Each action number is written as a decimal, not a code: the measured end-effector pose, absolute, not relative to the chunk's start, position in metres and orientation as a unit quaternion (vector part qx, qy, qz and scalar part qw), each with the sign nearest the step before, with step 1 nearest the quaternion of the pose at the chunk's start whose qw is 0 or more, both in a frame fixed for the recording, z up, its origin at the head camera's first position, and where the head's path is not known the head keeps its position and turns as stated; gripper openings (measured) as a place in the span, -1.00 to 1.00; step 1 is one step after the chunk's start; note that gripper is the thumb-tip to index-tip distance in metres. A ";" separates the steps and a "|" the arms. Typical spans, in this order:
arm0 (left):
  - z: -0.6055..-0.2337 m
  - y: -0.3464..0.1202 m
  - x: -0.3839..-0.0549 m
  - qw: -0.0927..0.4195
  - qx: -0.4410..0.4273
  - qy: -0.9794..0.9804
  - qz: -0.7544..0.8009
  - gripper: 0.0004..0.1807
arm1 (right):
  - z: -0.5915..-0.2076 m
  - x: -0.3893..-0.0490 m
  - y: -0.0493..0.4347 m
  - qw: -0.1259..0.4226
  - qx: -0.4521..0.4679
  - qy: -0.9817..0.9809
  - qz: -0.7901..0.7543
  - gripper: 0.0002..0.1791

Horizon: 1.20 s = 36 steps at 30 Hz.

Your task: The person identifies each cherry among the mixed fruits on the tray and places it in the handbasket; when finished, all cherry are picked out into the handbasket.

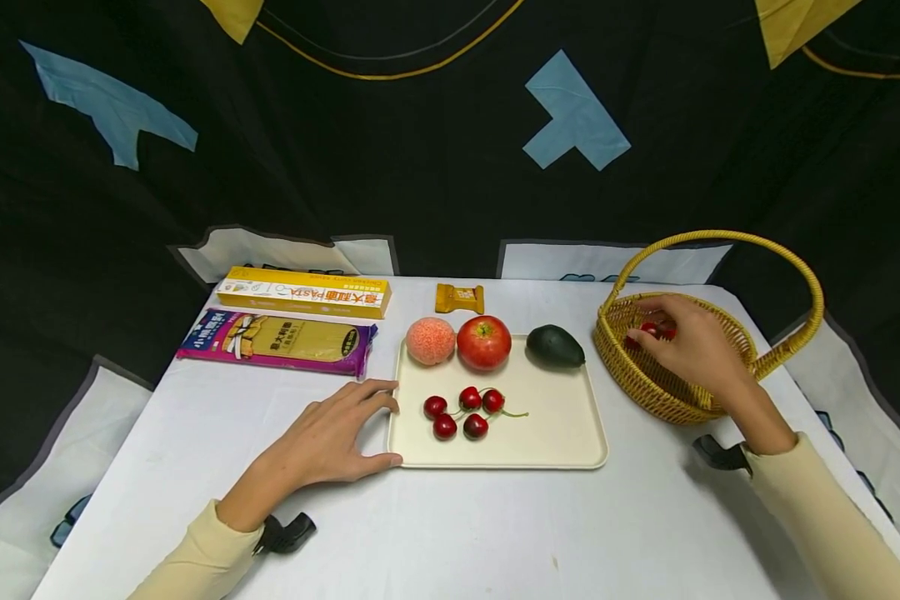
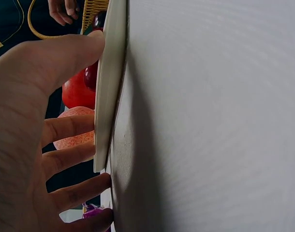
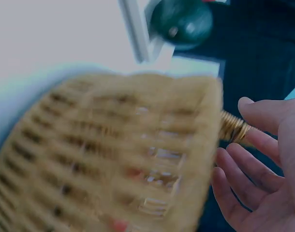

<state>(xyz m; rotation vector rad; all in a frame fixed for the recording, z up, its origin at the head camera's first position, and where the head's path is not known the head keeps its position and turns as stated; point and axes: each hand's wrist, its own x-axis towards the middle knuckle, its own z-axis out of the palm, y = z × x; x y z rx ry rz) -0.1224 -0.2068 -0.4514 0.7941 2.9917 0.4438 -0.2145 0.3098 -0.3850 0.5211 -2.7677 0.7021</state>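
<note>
Thumb and fingers of the right hand (image 1: pixel 686 342) curve loosely apart, seemingly holding nothing, as it reaches down over a wicker basket (image 1: pixel 637 387), red fruit (image 1: pixel 648 328) just beneath. The left hand (image 1: pixel 330 437) spreads wide, thumb and fingertips touching the rim of a cream tray (image 1: pixel 551 425). Five cherries (image 1: pixel 476 427) lie there, nearer than a pink fruit (image 1: pixel 431 341), a red apple (image 1: pixel 484 342) and a dark green fruit (image 1: pixel 553 347). Only the blurred right wrist view shows red patches (image 3: pixel 121 225) through the weave; only the left shows two fingers (image 2: pixel 82 190) past the tray's end.
</note>
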 end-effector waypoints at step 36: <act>-0.451 -0.207 -0.122 0.009 0.252 0.957 0.143 -0.29 | -0.428 -0.168 0.186 0.035 0.345 -0.883 0.317 -0.63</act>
